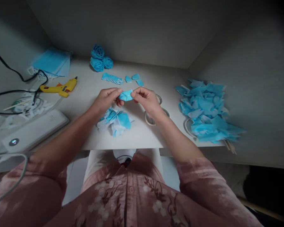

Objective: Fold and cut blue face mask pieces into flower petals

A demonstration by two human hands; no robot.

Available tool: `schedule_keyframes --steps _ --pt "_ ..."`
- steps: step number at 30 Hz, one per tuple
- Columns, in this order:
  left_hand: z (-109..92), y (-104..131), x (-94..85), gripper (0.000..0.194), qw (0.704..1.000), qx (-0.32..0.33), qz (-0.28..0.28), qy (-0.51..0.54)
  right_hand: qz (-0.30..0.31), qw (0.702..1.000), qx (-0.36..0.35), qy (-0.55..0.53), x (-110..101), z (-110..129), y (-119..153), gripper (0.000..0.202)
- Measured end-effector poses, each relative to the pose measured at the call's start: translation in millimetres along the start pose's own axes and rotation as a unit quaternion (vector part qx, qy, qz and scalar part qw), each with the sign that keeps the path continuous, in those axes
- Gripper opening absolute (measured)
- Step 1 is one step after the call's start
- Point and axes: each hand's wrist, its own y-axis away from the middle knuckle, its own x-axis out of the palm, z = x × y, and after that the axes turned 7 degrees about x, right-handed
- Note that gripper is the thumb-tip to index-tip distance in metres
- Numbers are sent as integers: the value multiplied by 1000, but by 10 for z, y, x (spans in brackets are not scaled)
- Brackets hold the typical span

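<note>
Between my two hands is a small folded piece of blue mask fabric (126,95), its creases facing up. My left hand (108,97) pinches the left end with thumb and fingers. At the other end, the thumb and forefinger of my right hand (145,98) grip the corner. Just beyond lie a row of folded blue pieces (112,78) and several single folded pieces (135,77). Loose blue and white scraps (117,121) lie on the table below my left hand. Rolls of tape (150,119) sit partly hidden beneath my right wrist.
Blue rolled fabric roses (98,60) stand at the back. On the left are a stack of masks (52,61), a yellow glue gun (61,88), black cables and a white power bank (35,129). A heap of blue fabric pieces (205,107) covers the right side, near sticks (230,146).
</note>
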Motion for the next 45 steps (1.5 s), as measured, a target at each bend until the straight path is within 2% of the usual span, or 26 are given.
schedule_keyframes --steps 6,12,18,26,29,34,37,41,45 --pt "25 -22 0 26 1000 -12 -15 5 -1 1000 1 5 10 1 -6 42" --pt "-28 7 17 33 1000 -17 20 17 -12 1000 -5 17 13 17 19 39" --pt "-90 28 53 24 999 -43 23 1 -15 999 -8 31 27 36 34 41" --pt "-76 21 59 17 999 -35 11 11 -1 999 -28 31 39 10 37 39" --pt "-72 13 43 15 1000 -28 3 10 -14 998 -56 35 -98 33 -26 41" --pt "-52 -19 8 12 999 -23 -25 -2 -131 985 -99 47 -605 145 -149 43" --pt "-38 -31 -2 11 999 -19 -29 -2 -136 981 -94 102 -852 148 -110 35" --pt "-21 -34 -11 10 1000 -10 -27 10 -119 964 -53 232 -955 20 61 18" --pt "-2 -43 -15 9 999 -5 -30 11 -127 911 -20 393 -915 -100 219 21"
